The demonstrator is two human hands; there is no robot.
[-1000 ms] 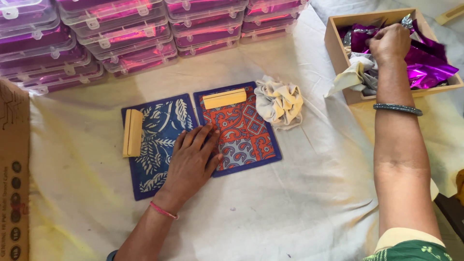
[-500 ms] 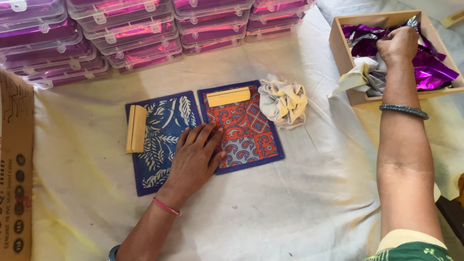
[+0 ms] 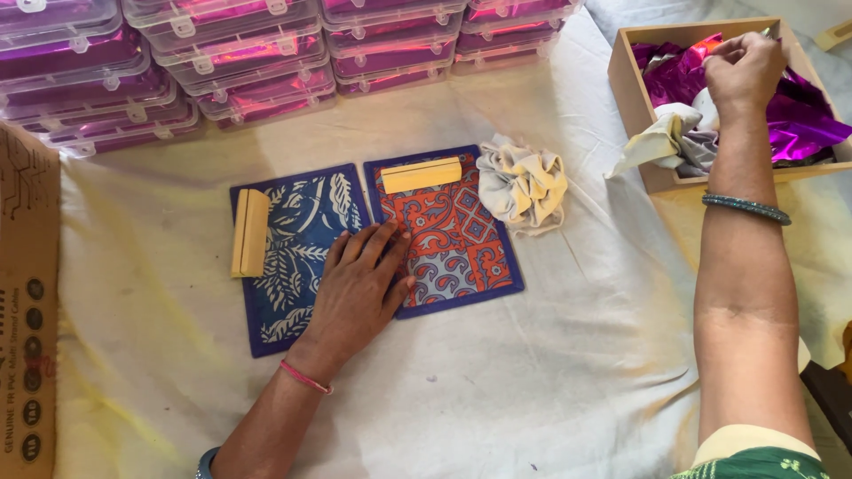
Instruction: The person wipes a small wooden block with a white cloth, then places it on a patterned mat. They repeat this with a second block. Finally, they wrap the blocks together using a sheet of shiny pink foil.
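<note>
Your left hand [image 3: 359, 288] lies flat, released, across both printed mats [image 3: 453, 235]; right hand [image 3: 744, 69] pinches purple foil [image 3: 799, 120] in the box [image 3: 632, 89]. Tugging carelessly could tear foil.

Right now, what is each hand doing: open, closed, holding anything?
Left hand: open, flat on the two patterned cloth pieces, gripping nothing.
Right hand: fingers closed in the wooden box, pinching purple foil.

Left hand [image 3: 359, 288] on mats [image 3: 448, 235], box [image 3: 635, 106] right
</note>
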